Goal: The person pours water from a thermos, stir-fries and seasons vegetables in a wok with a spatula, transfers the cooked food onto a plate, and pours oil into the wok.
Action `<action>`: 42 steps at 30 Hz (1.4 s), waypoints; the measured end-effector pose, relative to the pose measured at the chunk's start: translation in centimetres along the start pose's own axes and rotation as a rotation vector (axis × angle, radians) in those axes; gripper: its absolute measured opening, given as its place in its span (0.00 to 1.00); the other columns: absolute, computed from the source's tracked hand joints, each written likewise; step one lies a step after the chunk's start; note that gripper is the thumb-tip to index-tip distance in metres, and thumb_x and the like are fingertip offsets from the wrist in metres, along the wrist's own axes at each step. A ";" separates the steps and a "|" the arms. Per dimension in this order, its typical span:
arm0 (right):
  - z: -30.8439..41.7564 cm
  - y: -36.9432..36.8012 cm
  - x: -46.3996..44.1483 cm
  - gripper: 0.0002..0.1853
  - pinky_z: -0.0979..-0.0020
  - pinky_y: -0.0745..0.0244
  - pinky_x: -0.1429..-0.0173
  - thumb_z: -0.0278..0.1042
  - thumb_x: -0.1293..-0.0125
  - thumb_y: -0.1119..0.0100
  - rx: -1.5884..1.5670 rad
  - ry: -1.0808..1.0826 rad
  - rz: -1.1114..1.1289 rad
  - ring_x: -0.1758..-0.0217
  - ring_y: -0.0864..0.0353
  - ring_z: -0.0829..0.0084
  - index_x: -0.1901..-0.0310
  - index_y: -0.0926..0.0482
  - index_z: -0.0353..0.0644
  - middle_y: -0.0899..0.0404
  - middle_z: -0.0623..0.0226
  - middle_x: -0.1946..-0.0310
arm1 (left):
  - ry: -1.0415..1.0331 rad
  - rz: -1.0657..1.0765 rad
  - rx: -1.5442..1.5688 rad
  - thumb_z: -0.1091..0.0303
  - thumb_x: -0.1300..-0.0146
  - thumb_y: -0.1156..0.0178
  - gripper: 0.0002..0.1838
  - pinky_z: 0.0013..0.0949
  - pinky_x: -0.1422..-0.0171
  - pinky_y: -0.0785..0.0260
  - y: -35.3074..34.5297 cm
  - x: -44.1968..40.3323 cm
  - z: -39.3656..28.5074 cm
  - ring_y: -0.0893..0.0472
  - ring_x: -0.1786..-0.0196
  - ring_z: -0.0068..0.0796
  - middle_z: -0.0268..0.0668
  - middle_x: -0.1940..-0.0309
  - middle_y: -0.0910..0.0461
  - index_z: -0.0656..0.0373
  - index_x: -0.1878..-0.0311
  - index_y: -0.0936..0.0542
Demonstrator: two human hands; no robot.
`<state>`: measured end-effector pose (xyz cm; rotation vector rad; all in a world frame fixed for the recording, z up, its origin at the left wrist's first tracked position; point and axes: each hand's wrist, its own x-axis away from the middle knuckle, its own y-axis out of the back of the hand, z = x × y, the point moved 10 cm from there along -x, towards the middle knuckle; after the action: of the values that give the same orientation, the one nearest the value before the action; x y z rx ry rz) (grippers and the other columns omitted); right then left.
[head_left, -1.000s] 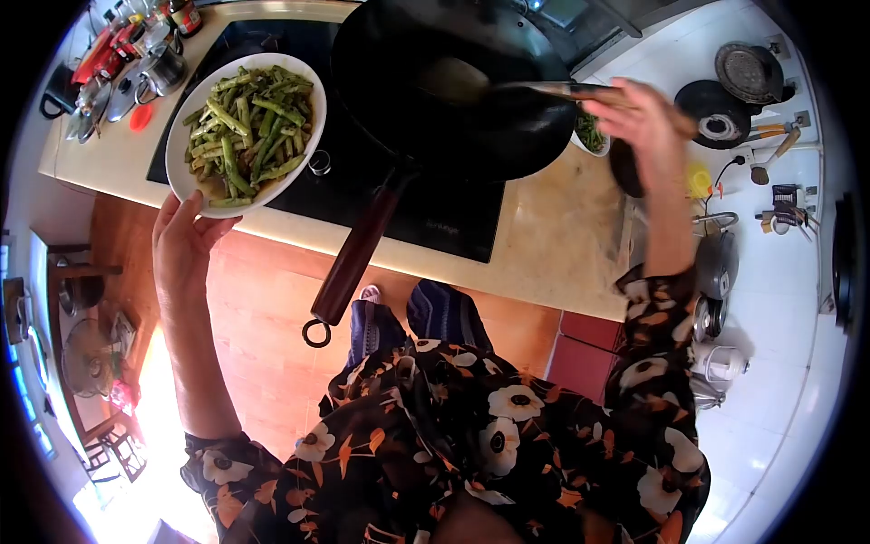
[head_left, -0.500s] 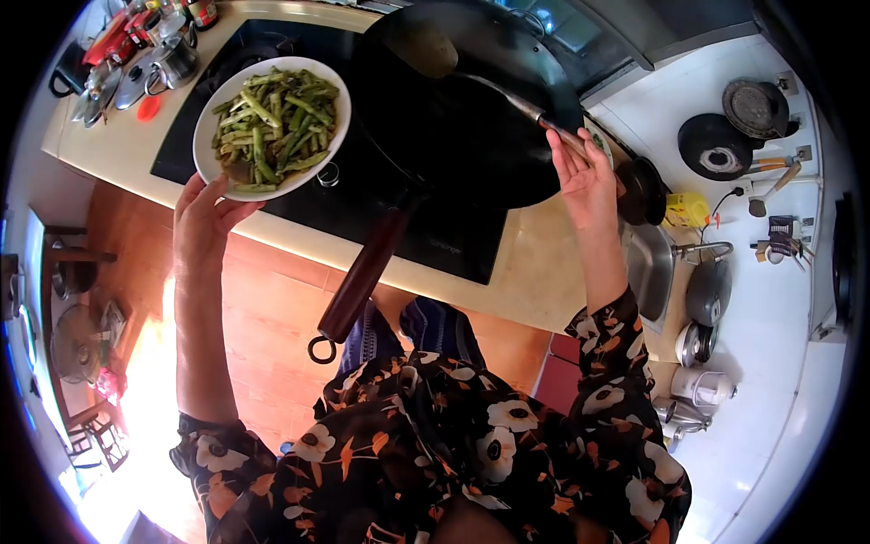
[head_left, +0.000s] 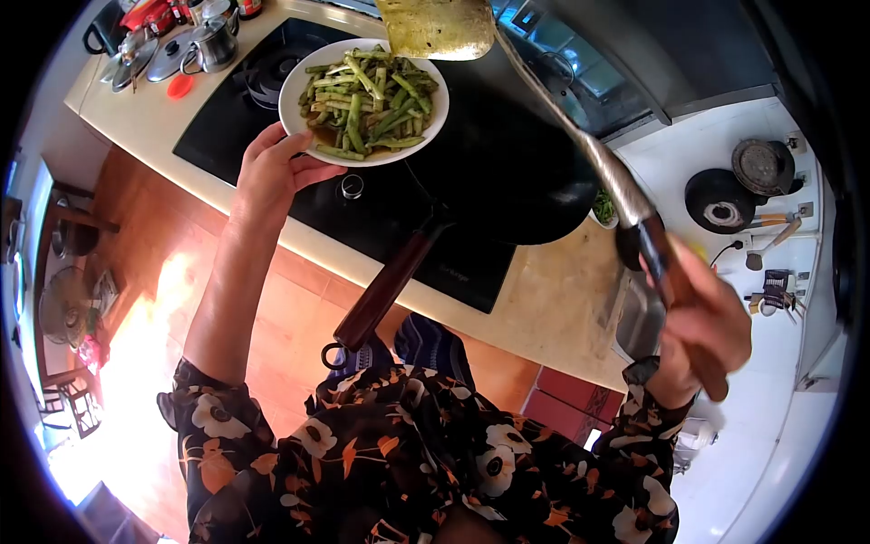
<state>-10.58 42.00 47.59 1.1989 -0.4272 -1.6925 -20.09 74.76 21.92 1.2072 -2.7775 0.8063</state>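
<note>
My left hand grips the lower left rim of a white plate, tilted slightly over the stove. Cooked green beans, cut in pieces with some brown sauce, fill the plate. In my right hand, fingers closed round the wooden handle, is a metal spatula. Its broad, food-stained blade is raised near the plate's upper right edge. Below and to the right of the plate sits a large dark wok, its wooden handle pointing toward me; the plate hides part of it.
The wok stands on a black glass cooktop with a knob. Metal pots and a red lid are at the far left. A small bowl of chopped greens and a sink are at right. Pans hang on the wall.
The plate in my left hand has moved right, toward the wok. My right hand has lifted the spatula out of the wok and drawn back to the right, bringing its blade up near the plate.
</note>
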 end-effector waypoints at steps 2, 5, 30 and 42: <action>1.4 -0.3 0.2 0.12 0.72 0.23 0.68 0.33 0.43 0.37 0.080 0.120 0.032 0.67 0.17 0.61 0.58 0.22 0.38 0.28 0.27 0.52 | 0.002 0.010 0.011 0.75 0.36 0.52 0.15 0.38 0.56 0.18 -0.3 -0.1 0.1 0.16 0.61 0.43 0.50 0.58 0.22 0.71 0.48 0.30; 2.8 -0.1 0.7 0.12 0.73 0.23 0.69 0.31 0.45 0.35 0.102 0.168 0.040 0.67 0.16 0.61 0.60 0.20 0.39 0.29 0.26 0.50 | 0.012 -0.007 -0.003 0.75 0.36 0.52 0.15 0.39 0.56 0.18 -0.2 0.0 0.3 0.16 0.61 0.43 0.50 0.58 0.22 0.72 0.48 0.30; -21.5 -0.9 9.1 0.18 0.71 0.20 0.56 0.37 0.35 0.47 -0.536 -0.948 -0.695 0.59 0.15 0.61 0.52 0.25 0.28 0.18 0.49 0.60 | -0.022 -0.082 -0.012 0.73 0.34 0.50 0.17 0.34 0.55 0.18 6.1 4.2 0.3 0.16 0.58 0.40 0.51 0.54 0.22 0.72 0.45 0.31; -25.6 -2.5 13.3 0.19 0.71 0.23 0.49 0.37 0.34 0.47 -0.705 -1.003 -0.648 0.49 0.19 0.60 0.46 0.30 0.35 0.22 0.51 0.50 | -0.009 -0.098 -0.037 0.73 0.34 0.50 0.16 0.33 0.57 0.17 7.0 5.2 0.5 0.16 0.61 0.40 0.50 0.57 0.21 0.71 0.46 0.30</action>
<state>9.71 37.85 27.40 -0.1340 0.0325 -2.6376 -28.42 74.96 19.36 1.3315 -2.7029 0.7403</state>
